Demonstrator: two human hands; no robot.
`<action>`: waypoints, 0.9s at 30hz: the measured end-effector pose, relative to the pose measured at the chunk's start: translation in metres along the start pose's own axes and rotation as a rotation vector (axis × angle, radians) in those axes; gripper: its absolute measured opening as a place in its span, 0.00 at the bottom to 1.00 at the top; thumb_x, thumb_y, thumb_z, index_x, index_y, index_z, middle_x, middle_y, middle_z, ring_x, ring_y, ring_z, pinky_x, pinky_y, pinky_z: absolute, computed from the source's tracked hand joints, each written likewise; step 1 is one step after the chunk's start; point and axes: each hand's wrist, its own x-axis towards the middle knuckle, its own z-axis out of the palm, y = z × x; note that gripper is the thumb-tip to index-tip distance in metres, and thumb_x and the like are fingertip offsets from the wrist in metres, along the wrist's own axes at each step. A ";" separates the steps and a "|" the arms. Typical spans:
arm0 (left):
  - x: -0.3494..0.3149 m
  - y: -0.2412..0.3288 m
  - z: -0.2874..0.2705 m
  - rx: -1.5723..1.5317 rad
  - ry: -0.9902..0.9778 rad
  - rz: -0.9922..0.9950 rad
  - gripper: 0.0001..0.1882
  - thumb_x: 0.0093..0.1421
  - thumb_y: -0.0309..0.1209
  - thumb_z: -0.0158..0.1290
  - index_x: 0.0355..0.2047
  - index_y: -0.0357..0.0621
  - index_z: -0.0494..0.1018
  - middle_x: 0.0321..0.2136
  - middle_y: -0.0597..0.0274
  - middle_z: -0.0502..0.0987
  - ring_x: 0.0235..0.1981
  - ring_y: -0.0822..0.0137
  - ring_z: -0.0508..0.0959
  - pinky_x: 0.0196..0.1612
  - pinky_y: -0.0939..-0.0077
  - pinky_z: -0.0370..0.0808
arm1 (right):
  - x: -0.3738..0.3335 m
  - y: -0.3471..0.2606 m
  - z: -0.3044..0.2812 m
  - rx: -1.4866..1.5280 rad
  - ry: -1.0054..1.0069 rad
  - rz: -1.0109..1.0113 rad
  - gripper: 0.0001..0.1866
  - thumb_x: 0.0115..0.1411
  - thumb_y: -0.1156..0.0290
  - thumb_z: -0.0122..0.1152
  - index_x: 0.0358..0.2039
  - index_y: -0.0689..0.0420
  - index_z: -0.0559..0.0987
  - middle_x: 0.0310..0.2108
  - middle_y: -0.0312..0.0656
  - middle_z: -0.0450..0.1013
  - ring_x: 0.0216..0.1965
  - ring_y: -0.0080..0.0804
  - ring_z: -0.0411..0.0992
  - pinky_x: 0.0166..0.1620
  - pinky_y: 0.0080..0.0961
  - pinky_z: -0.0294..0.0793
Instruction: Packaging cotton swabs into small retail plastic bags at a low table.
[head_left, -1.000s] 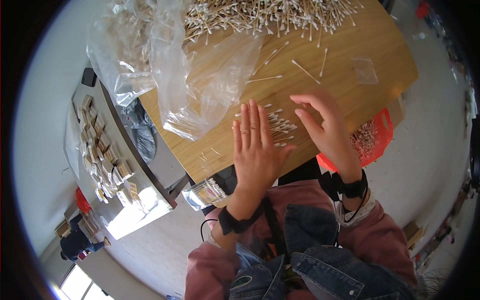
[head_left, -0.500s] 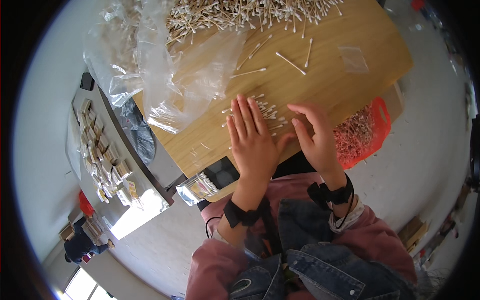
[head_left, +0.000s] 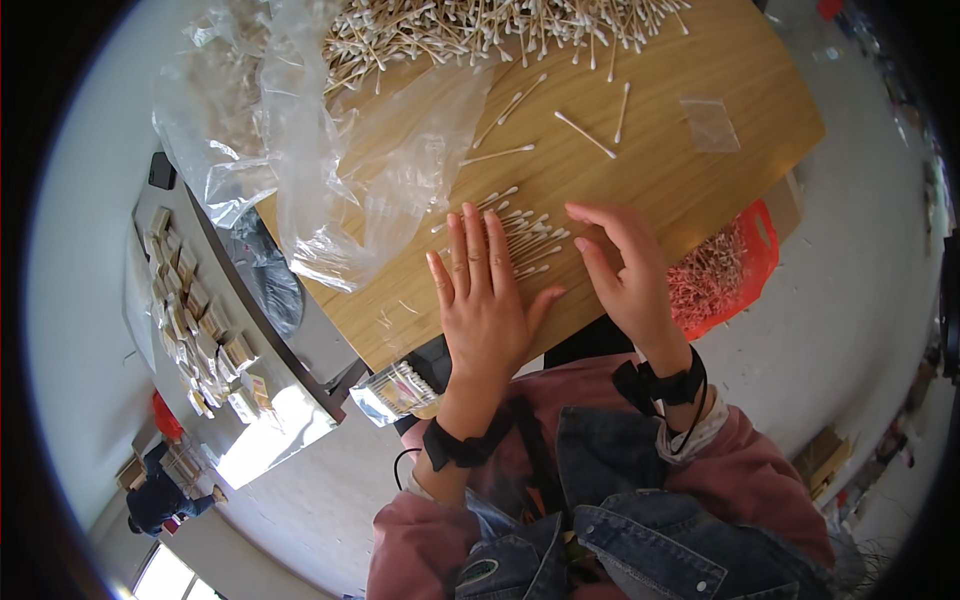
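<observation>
My left hand (head_left: 484,305) lies flat with its fingers stretched out, palm down over part of a small group of cotton swabs (head_left: 532,240) on the wooden table (head_left: 660,190). The swab tips fan out to the right of its fingers; the rest are hidden under the hand. To the right of the group, my right hand (head_left: 628,268) is held with thumb and forefinger apart, nothing between them. A few loose swabs (head_left: 585,135) lie farther back. Beyond them is a large heap of swabs (head_left: 480,30) at the far edge.
A clear plastic bag (head_left: 340,190) spreads over the table's left side. A small clear bag (head_left: 710,125) lies at right. By the near edge sits a pack of swabs (head_left: 395,390). A red bag (head_left: 755,265) stands below right. Small packs (head_left: 195,320) cover another table, left.
My left hand has slid left and slightly nearer to me, uncovering more of the swabs. The right hand has barely moved.
</observation>
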 end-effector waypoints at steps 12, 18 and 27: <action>0.016 0.005 0.009 0.067 0.103 -0.051 0.58 0.55 0.72 0.43 0.68 0.29 0.54 0.70 0.41 0.52 0.73 0.48 0.50 0.71 0.49 0.47 | 0.039 -0.009 -0.008 -0.087 -0.375 -0.027 0.13 0.56 0.82 0.58 0.43 0.58 0.73 0.31 0.43 0.72 0.37 0.44 0.73 0.40 0.38 0.73; 0.016 0.004 0.009 0.068 0.089 -0.043 0.60 0.54 0.71 0.45 0.68 0.27 0.51 0.70 0.39 0.50 0.73 0.47 0.48 0.72 0.48 0.46 | 0.043 -0.010 -0.011 0.114 -0.387 0.116 0.08 0.61 0.80 0.55 0.42 0.59 0.71 0.33 0.45 0.73 0.37 0.42 0.75 0.40 0.35 0.75; 0.016 0.003 0.009 0.025 0.113 -0.044 0.59 0.55 0.69 0.49 0.69 0.28 0.49 0.70 0.39 0.50 0.73 0.46 0.48 0.71 0.48 0.46 | 0.022 -0.010 -0.020 0.169 -0.220 0.207 0.15 0.61 0.84 0.55 0.48 0.59 0.72 0.37 0.45 0.74 0.38 0.40 0.75 0.43 0.30 0.75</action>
